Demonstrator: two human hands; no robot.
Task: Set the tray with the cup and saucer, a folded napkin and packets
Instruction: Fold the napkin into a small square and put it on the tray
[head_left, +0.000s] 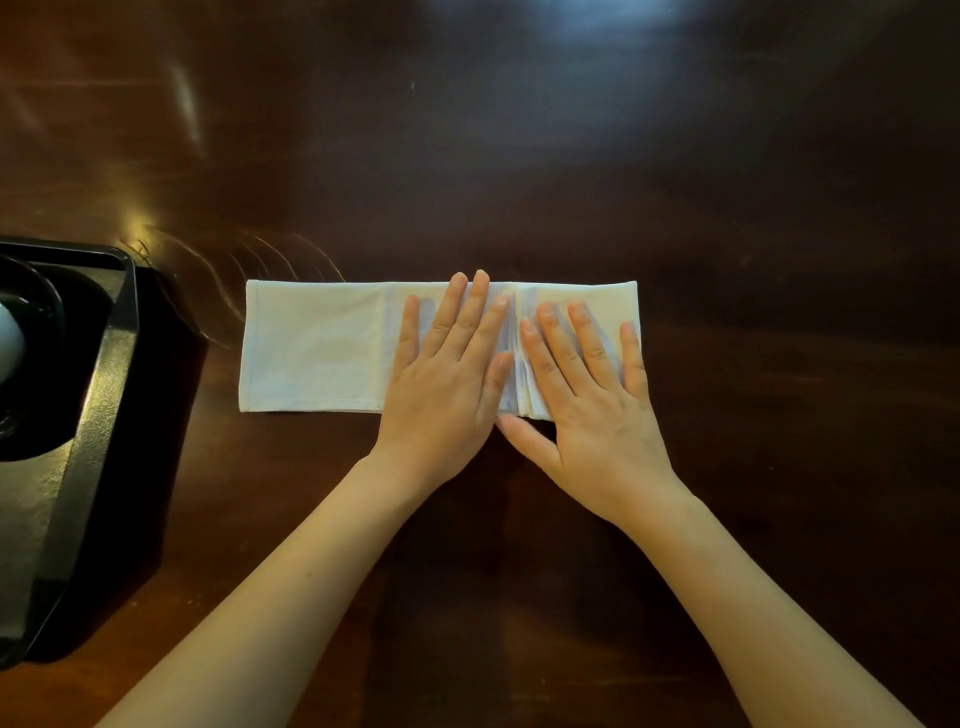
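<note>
The napkin (317, 348) lies half folded as a long strip on the dark glossy worktop (727, 208), pressed under the flat, spread left hand (447, 374) and right hand (587, 395), while the tray (98, 374) at the left edge seems to hold the cup (8, 338) already, and no packets are visible.

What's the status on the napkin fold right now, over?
Left hand and right hand flat, pressing napkin on table. Napkin in long strip, pleats stacked under right hand. Tray at left, path unobstructed.
</note>
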